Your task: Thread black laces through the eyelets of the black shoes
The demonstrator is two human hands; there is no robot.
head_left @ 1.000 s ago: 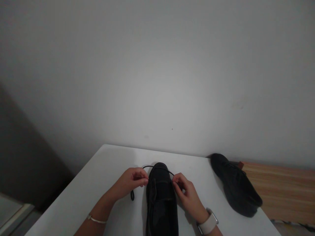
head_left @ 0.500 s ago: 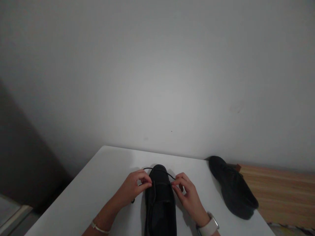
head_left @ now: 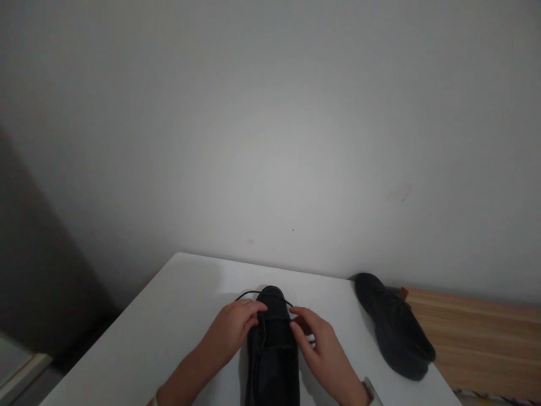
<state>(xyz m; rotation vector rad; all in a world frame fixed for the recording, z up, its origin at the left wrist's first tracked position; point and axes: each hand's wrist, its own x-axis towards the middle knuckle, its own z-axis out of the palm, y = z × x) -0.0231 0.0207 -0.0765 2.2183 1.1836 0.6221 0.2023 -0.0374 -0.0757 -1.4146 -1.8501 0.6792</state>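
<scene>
A black lace-up shoe [head_left: 276, 375] lies on the white table with its toe pointing away from me. One black shoelace [head_left: 249, 292] crosses its front, running out to both sides. At the left edge of the opening, my left hand [head_left: 239, 327] is closed, fingers over the flap and thumb beside it. My right hand [head_left: 321, 347] is bent at the right edge, index finger and thumb close together where the shoelace meets them. A loose bit of lace shows behind that hand. What exactly lies between the fingertips is too small to see.
A second black shoe [head_left: 393, 327] rests at the table's right edge, toe towards the wall. Past it is a wooden surface [head_left: 477, 344]. The white table [head_left: 169, 316] meets a grey wall [head_left: 270, 141] at the back. A pale edge [head_left: 25, 369] shows at lower left.
My left fingers have moved up and over the flap. My right thumb and index finger have shifted slightly left against the shoe. The lace now curves out further left. The view has shifted slightly.
</scene>
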